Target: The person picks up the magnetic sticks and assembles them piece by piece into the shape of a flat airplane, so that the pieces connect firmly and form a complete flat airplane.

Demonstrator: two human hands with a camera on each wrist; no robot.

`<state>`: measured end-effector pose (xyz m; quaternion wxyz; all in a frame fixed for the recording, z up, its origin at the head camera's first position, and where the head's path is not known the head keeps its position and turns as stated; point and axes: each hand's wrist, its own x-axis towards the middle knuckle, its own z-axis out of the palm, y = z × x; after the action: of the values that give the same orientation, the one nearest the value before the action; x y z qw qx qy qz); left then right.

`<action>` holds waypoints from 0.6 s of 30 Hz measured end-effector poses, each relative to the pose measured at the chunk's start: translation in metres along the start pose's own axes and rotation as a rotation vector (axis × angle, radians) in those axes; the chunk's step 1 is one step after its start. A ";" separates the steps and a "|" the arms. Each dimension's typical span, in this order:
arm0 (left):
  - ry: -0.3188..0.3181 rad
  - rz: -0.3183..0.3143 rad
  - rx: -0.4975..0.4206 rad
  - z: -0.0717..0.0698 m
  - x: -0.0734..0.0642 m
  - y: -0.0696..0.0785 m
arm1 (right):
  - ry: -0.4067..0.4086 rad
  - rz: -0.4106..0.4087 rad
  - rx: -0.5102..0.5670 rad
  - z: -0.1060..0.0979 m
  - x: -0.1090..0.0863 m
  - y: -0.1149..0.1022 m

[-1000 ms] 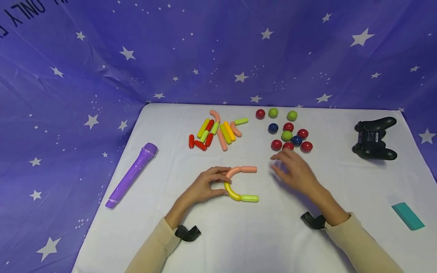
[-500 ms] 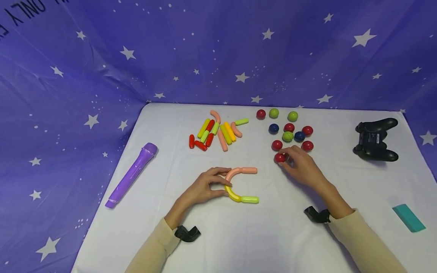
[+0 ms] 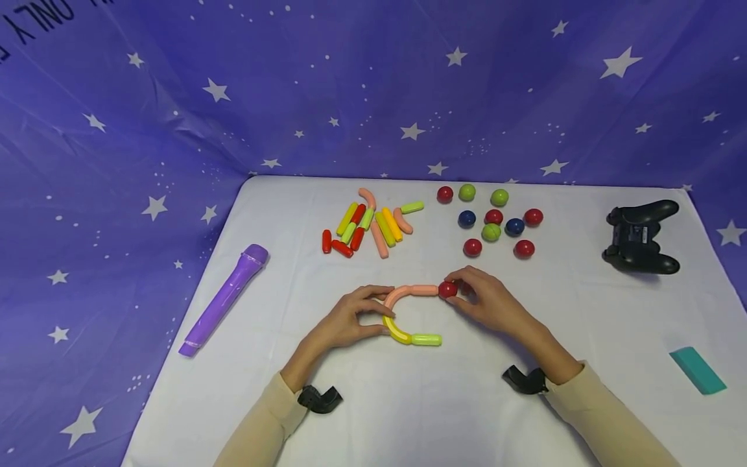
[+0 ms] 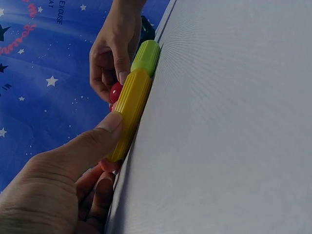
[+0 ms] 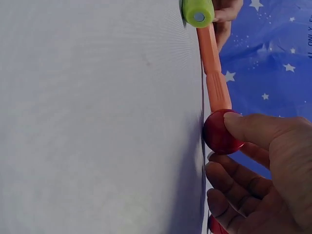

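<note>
My left hand [image 3: 349,318] holds a C-shaped chain of magnetic building rods by its curved side. The chain runs from a straight salmon rod [image 3: 424,290] through a curved salmon rod [image 3: 398,296] and a curved yellow rod [image 3: 399,333] to a straight lime rod [image 3: 426,340]. In the left wrist view the thumb presses the yellow rod [image 4: 131,105]. My right hand [image 3: 493,301] pinches a red ball [image 3: 447,289] at the free end of the straight salmon rod. A round metallic disc shows in the end of the lime rod [image 5: 198,14] in the right wrist view.
Loose coloured rods [image 3: 382,228] lie behind the chain. Red, blue and green balls [image 3: 491,232] are scattered behind my right hand. A purple tube with a wider head [image 3: 224,301] lies left; a black game controller [image 3: 639,237] and a teal block [image 3: 698,370] lie right.
My right hand has picked a red ball from the group and carried it left and nearer to the salmon rod's end. Some neighbouring balls shifted. The left hand stays on the chain.
</note>
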<state>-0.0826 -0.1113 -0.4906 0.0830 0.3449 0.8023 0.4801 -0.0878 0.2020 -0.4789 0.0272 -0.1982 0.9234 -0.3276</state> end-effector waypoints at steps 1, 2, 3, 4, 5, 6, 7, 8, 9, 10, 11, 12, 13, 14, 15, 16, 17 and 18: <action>0.002 0.002 0.004 0.001 -0.001 -0.004 | -0.005 0.003 0.007 0.000 0.000 0.000; 0.003 0.003 0.005 0.002 -0.001 -0.008 | -0.011 0.004 0.013 0.000 0.000 0.001; 0.002 0.005 0.008 0.003 -0.002 -0.012 | -0.013 0.005 0.016 0.000 0.000 0.001; 0.001 0.007 0.009 0.004 -0.002 -0.016 | -0.014 0.007 0.017 -0.001 0.000 0.000; -0.003 0.009 0.013 0.004 -0.002 -0.019 | -0.014 0.005 0.015 -0.001 -0.001 0.000; -0.007 0.010 0.016 0.005 -0.002 -0.021 | -0.014 0.003 0.014 -0.001 -0.001 0.000; -0.012 0.011 0.019 0.004 -0.002 -0.022 | -0.013 0.001 0.012 -0.001 -0.001 0.000; -0.017 0.009 0.019 0.004 -0.002 -0.023 | -0.012 -0.001 0.010 -0.001 -0.001 0.000; -0.025 0.009 0.020 0.004 -0.002 -0.023 | -0.009 -0.004 0.006 -0.001 -0.001 0.000; -0.031 0.009 0.021 0.003 -0.002 -0.023 | -0.005 -0.007 0.001 -0.001 -0.001 0.001; -0.039 0.007 0.023 0.003 -0.002 -0.023 | -0.002 -0.011 -0.003 -0.001 -0.001 0.001; -0.047 0.005 0.027 0.003 -0.003 -0.022 | 0.000 -0.015 -0.012 -0.001 -0.002 0.001; -0.054 0.004 0.034 0.002 -0.003 -0.022 | 0.002 -0.018 -0.019 -0.001 -0.002 0.002; -0.061 0.005 0.043 0.002 -0.003 -0.021 | 0.004 -0.019 -0.027 -0.002 -0.002 0.002; -0.068 0.006 0.053 0.002 -0.003 -0.021 | 0.011 -0.018 -0.033 -0.003 -0.003 0.003; -0.073 0.005 0.065 0.002 -0.003 -0.020 | 0.018 -0.017 -0.038 -0.004 -0.003 0.004; -0.077 0.005 0.077 0.001 -0.003 -0.020 | 0.030 -0.016 -0.043 -0.006 -0.004 0.006; -0.079 0.008 0.088 0.001 -0.003 -0.019 | 0.053 -0.017 -0.049 -0.009 -0.004 0.008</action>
<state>-0.0885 -0.1183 -0.5079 0.0975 0.3699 0.8174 0.4307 -0.0883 0.2145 -0.4774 -0.0048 -0.1982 0.9298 -0.3100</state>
